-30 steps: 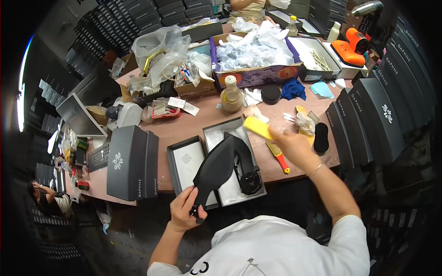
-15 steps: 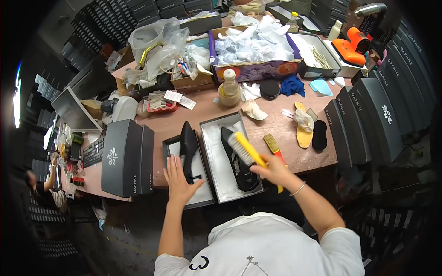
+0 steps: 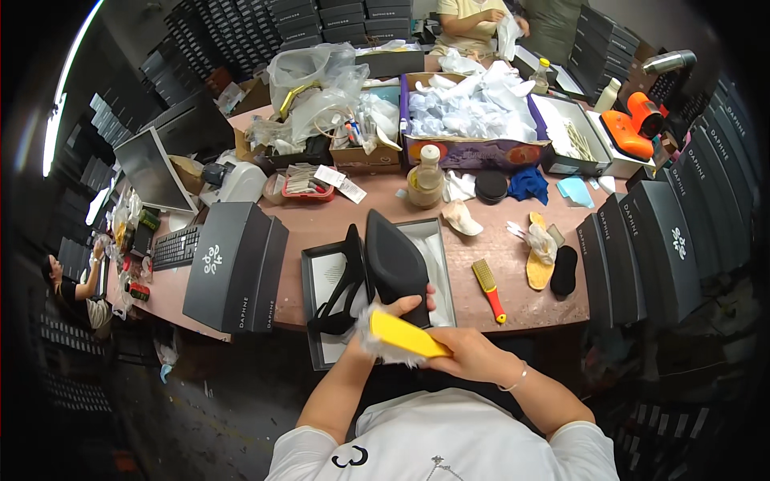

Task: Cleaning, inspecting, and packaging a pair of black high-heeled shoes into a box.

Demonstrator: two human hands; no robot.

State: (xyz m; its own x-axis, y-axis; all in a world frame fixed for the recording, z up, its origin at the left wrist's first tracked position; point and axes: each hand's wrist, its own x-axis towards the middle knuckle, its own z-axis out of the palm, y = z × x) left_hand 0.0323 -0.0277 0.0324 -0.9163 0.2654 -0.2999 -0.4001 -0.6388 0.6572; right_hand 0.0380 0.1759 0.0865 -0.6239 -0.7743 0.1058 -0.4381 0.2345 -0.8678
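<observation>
My left hand [image 3: 403, 306] grips a black pointed shoe [image 3: 395, 258], raised over the boxes with its dark sole showing. The shoe and a brush hide part of that hand. In my right hand [image 3: 479, 356] is a yellow-backed brush [image 3: 407, 333] with whitish bristles, blurred at its edges, held across my left wrist. A second black shoe [image 3: 346, 268], with straps, lies in the shallow white-lined tray [image 3: 325, 268] at the left. Beside it, partly behind the raised shoe, stands a grey shoe box [image 3: 443, 272] with white lining paper.
A yellow-and-red brush [image 3: 488, 290] and a yellow insole [image 3: 539, 270] lie to the right. Grey shoe boxes stand at left [image 3: 220, 268] and right [image 3: 666, 232]. Behind are a bottle [image 3: 426, 178] and a carton [image 3: 473, 154] of white paper. Across the table a person [image 3: 469, 28] handles white material.
My left hand, earlier spread flat on a shoe in the left tray, now grips a raised shoe. The brush has come left and nearer to me. The view has tilted up.
</observation>
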